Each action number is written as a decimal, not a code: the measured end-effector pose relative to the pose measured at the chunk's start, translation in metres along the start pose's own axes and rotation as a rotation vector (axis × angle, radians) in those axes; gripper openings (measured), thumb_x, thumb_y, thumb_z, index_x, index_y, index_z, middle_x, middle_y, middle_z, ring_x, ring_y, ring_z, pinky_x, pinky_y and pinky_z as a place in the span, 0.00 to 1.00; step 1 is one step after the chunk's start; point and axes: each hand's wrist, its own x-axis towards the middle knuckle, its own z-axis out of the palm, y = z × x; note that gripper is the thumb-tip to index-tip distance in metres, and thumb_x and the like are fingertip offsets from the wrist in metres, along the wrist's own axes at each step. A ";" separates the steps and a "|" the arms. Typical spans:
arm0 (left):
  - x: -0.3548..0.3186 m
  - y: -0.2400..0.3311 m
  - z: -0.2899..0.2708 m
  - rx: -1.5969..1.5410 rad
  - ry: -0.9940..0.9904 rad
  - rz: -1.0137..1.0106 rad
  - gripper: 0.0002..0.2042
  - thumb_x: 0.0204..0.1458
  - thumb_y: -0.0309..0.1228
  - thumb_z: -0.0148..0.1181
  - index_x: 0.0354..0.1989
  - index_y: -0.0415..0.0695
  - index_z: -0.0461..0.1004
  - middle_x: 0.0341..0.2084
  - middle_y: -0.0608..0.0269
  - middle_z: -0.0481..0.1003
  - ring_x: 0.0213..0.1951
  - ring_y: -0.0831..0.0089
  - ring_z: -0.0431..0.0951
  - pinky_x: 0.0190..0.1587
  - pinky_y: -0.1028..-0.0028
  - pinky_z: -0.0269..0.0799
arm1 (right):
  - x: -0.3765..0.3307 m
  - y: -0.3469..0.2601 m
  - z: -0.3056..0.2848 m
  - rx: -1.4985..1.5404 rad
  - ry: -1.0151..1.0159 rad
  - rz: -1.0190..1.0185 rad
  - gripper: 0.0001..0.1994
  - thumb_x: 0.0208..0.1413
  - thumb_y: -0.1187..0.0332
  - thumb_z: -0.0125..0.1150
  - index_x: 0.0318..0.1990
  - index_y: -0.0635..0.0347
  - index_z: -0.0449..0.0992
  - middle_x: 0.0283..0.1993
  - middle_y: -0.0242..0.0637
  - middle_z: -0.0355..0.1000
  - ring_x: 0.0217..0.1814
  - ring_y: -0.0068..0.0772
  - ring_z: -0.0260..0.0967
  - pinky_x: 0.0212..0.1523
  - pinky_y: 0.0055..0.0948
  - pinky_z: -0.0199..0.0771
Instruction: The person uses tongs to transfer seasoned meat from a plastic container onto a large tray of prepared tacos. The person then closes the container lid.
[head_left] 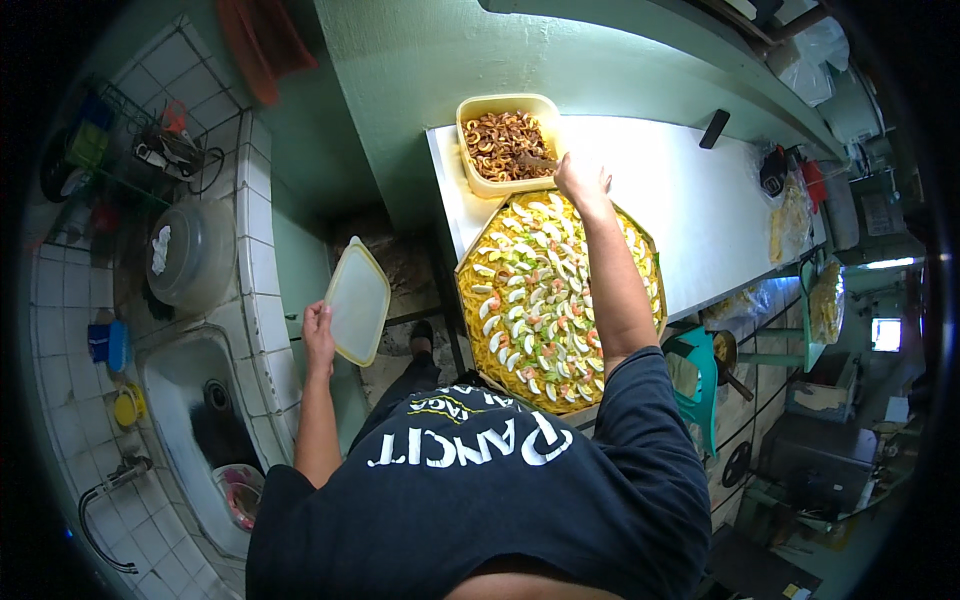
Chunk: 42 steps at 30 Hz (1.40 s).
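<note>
My left hand (pixel 318 335) grips the edge of a translucent plastic lid (pixel 358 300) with a yellow rim, held out to the left of the table. At the table's far left corner stands a yellow plastic tub (pixel 508 187) full of brown and tan curled rings (pixel 503 140). Over its right rim, my right hand (pixel 583 182) is closed on a spoon-like utensil (pixel 537 162) whose end lies among the rings. Below my right forearm sits a large octagonal tray (pixel 462 290) of yellow noodles, topped with egg slices, shrimp and chopped greens.
A white table (pixel 680 220) reaches right, with a black phone-like object (pixel 714 129) standing near the wall. To the left are a tiled counter, a sink (pixel 180 400) and a translucent round tub (pixel 195 262). A green plastic chair (pixel 700 375) stands right of the tray.
</note>
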 end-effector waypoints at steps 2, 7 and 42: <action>0.000 0.000 -0.001 -0.003 -0.005 -0.011 0.12 0.60 0.34 0.50 0.46 0.39 0.67 0.39 0.63 0.72 0.42 0.77 0.70 0.48 0.76 0.64 | -0.004 -0.001 -0.002 0.017 -0.088 0.046 0.16 0.59 0.59 0.47 0.42 0.58 0.78 0.42 0.50 0.75 0.49 0.51 0.71 0.51 0.49 0.68; 0.001 0.001 -0.003 0.056 0.016 -0.039 0.13 0.61 0.35 0.50 0.47 0.40 0.67 0.40 0.62 0.72 0.44 0.76 0.69 0.52 0.76 0.62 | -0.019 0.008 -0.003 -0.009 0.009 0.009 0.15 0.58 0.59 0.50 0.41 0.60 0.78 0.43 0.49 0.74 0.47 0.51 0.72 0.48 0.48 0.70; 0.013 0.011 0.027 0.046 -0.154 -0.007 0.12 0.62 0.35 0.48 0.48 0.40 0.66 0.41 0.60 0.73 0.43 0.74 0.72 0.48 0.75 0.66 | -0.174 0.214 0.027 0.217 0.159 0.501 0.14 0.56 0.56 0.51 0.34 0.54 0.78 0.37 0.45 0.75 0.41 0.53 0.73 0.43 0.46 0.71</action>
